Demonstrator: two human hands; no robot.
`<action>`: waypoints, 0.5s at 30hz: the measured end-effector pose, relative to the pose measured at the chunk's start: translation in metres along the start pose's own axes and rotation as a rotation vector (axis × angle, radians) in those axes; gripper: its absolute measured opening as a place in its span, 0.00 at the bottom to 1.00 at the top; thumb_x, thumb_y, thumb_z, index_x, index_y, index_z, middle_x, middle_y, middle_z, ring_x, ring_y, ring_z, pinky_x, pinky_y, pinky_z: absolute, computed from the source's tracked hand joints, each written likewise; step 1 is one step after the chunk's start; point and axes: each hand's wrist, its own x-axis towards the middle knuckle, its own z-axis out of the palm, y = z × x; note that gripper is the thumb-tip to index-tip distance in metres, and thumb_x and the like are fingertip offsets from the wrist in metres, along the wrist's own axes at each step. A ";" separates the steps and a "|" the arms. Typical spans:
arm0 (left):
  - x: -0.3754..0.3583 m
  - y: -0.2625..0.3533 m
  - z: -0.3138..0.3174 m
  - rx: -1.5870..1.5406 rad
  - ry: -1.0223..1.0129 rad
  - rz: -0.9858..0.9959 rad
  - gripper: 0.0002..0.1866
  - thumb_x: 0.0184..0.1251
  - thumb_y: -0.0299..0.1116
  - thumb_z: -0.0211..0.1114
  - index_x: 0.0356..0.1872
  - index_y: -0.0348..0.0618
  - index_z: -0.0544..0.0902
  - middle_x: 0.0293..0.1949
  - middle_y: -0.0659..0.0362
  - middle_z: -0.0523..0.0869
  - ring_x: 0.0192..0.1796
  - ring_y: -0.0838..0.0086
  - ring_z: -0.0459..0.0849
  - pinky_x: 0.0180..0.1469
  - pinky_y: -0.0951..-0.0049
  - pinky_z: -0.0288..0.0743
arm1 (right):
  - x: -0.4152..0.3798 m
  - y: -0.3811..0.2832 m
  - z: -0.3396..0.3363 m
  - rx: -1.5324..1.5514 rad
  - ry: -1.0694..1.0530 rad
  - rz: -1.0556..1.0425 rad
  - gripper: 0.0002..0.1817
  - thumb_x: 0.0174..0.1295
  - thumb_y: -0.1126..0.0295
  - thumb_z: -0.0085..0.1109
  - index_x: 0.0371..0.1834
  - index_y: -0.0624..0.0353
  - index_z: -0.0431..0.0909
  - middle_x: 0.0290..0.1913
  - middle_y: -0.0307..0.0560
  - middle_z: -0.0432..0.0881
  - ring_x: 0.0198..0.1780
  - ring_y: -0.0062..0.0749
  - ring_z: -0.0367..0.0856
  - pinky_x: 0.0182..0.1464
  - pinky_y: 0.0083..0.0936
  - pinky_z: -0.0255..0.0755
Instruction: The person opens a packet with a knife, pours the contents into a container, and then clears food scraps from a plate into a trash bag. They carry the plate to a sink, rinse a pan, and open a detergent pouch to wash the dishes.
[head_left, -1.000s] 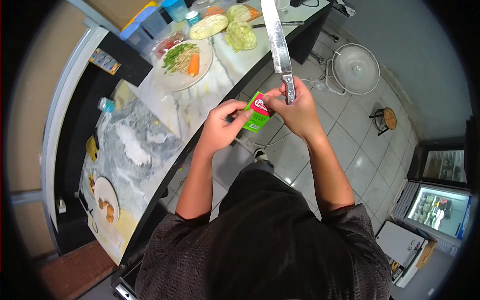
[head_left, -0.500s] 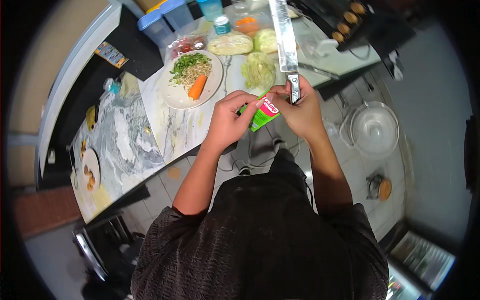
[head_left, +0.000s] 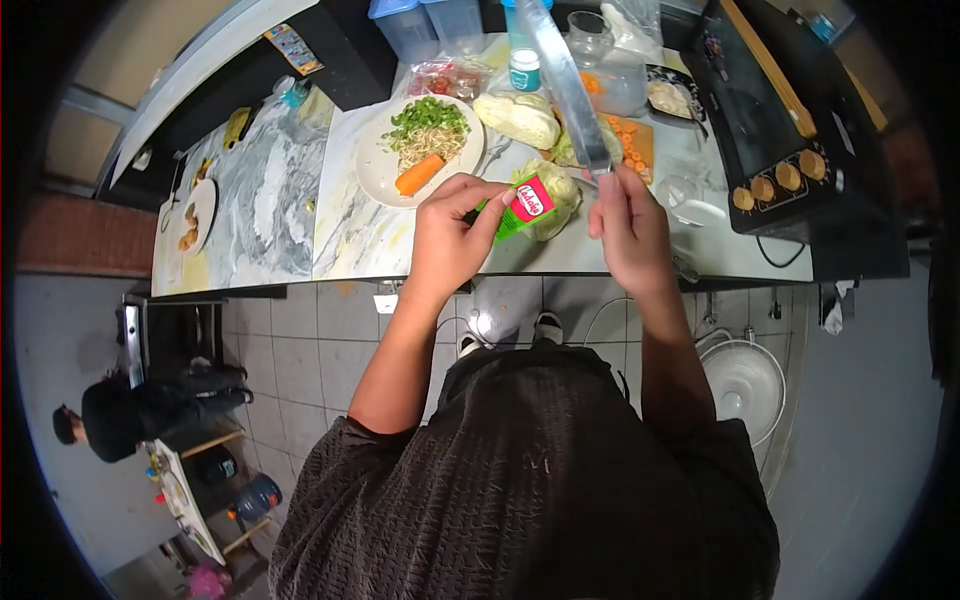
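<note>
My left hand [head_left: 452,235] pinches a green sachet [head_left: 516,212] with a pink label, held up over the counter's front edge. A large kitchen knife [head_left: 568,85] is gripped in my right hand [head_left: 632,232], its broad blade pointing away from me and up. The right hand is apart from the sachet. Behind the sachet lies a pale green cabbage [head_left: 555,200], partly covered by it. Left of that, a white plate [head_left: 378,182] bears chopped greens [head_left: 430,122], bean sprouts [head_left: 432,150] and a peeled carrot piece [head_left: 420,175].
A napa cabbage [head_left: 517,120] lies behind the plate. Sliced carrots sit on a wooden board [head_left: 641,165], partly behind the knife. A black oven [head_left: 765,110] stands at the right, a dark dish [head_left: 672,98] beside it. Another person [head_left: 120,415] is far off at the left.
My right hand, with the knife, has come away from the sachet to the right; earlier both hands were at it. The sachet stays in my left hand. The view has turned.
</note>
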 end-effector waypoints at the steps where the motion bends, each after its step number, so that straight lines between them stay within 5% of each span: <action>1: 0.001 0.002 -0.001 0.038 0.024 0.014 0.04 0.60 0.24 0.65 0.34 0.35 0.85 0.29 0.54 0.83 0.28 0.72 0.80 0.31 0.75 0.72 | -0.003 -0.004 -0.004 -0.093 -0.028 -0.039 0.14 0.70 0.63 0.49 0.47 0.62 0.75 0.21 0.42 0.78 0.25 0.22 0.76 0.30 0.24 0.69; 5: 0.007 0.008 -0.005 0.119 0.111 0.052 0.04 0.59 0.24 0.66 0.34 0.36 0.86 0.29 0.55 0.83 0.27 0.72 0.80 0.29 0.75 0.72 | -0.013 -0.008 -0.006 -0.221 -0.111 -0.344 0.12 0.65 0.70 0.55 0.49 0.64 0.75 0.24 0.57 0.79 0.24 0.46 0.80 0.27 0.34 0.70; 8: 0.010 0.002 -0.007 0.129 0.194 0.057 0.03 0.58 0.24 0.67 0.32 0.37 0.86 0.29 0.55 0.83 0.28 0.69 0.81 0.31 0.73 0.73 | -0.016 -0.018 -0.003 -0.298 -0.118 -0.364 0.13 0.61 0.72 0.59 0.48 0.66 0.76 0.24 0.59 0.78 0.26 0.53 0.79 0.27 0.38 0.70; 15: 0.020 -0.009 -0.013 0.347 0.253 0.261 0.03 0.56 0.25 0.66 0.32 0.41 0.84 0.28 0.57 0.82 0.30 0.64 0.80 0.36 0.68 0.70 | -0.017 -0.039 0.005 -0.513 -0.120 -0.398 0.15 0.61 0.70 0.60 0.48 0.65 0.76 0.22 0.56 0.78 0.23 0.50 0.78 0.25 0.40 0.68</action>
